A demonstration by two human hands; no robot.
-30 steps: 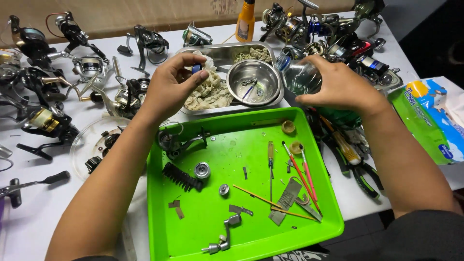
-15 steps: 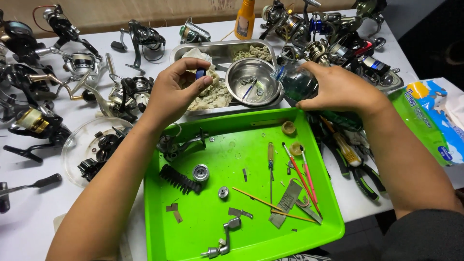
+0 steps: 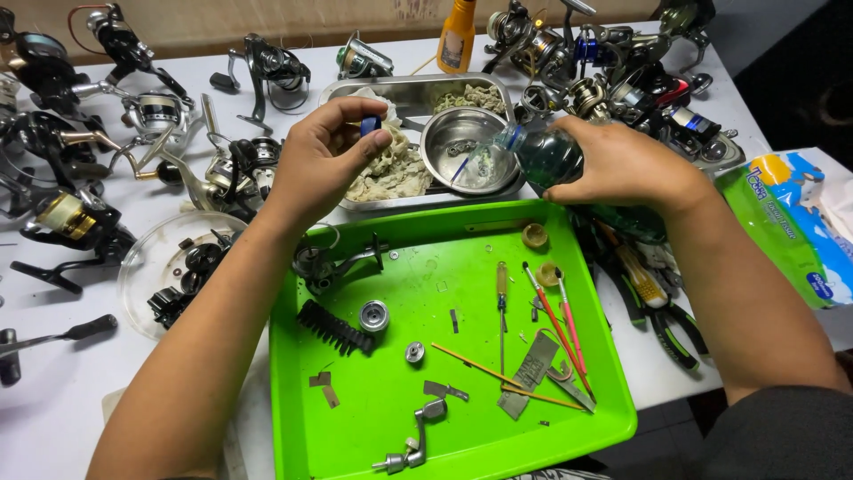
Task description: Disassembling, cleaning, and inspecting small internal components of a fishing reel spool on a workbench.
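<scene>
My right hand [image 3: 622, 164] grips a dark green plastic bottle [image 3: 544, 156], tipped so its open mouth points into a small round steel bowl [image 3: 462, 151]. My left hand [image 3: 324, 156] pinches a small blue bottle cap [image 3: 370, 125] between thumb and fingers, above a crumpled beige rag [image 3: 391, 173]. Bowl and rag both lie in a rectangular steel tray [image 3: 418, 89]. Just below it sits a bright green plastic tray [image 3: 355, 427] holding small reel parts: a black toothed strip [image 3: 333, 326], a metal crank handle [image 3: 418, 436], a silver bearing [image 3: 374, 315], brushes and thin sticks [image 3: 555, 320].
Several fishing reels [image 3: 107, 116] crowd the white table at left and along the back. A clear round dish [image 3: 164, 267] with black parts lies left of the green tray. An orange bottle [image 3: 457, 37] stands at the back. Pliers [image 3: 662, 311] and a tissue pack [image 3: 795, 227] lie at right.
My right hand has tilted the green bottle further toward the steel bowl. The left hand has lifted slightly with the blue cap. The view has shifted a little.
</scene>
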